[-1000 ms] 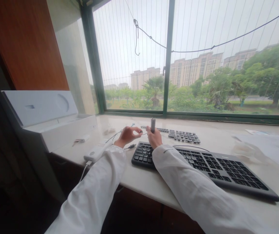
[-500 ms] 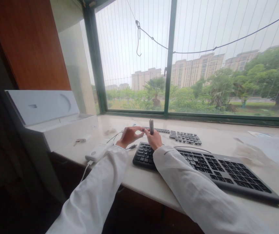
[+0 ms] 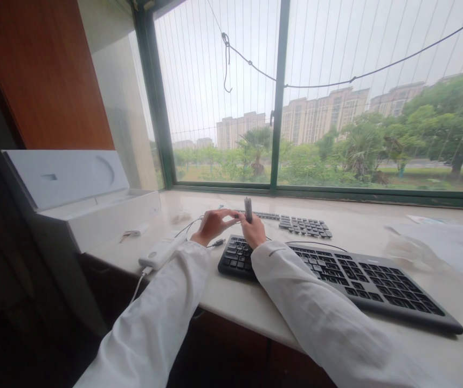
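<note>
A small grey cylindrical tool (image 3: 248,209) was held upright in the closed right hand (image 3: 254,231), just above the left end of the black keyboard (image 3: 336,277) lying on the pale tabletop (image 3: 231,302). The left hand (image 3: 212,224) was raised beside it, its fingertips (image 3: 233,215) pinched together right next to the tool; whether something was gripped between them could not be told. A white power bank (image 3: 160,251) lay near the left sleeve, and a second keyboard (image 3: 299,223) sat farther back.

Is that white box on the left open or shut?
Open: the white box has its lid tilted up behind the tray.
</note>
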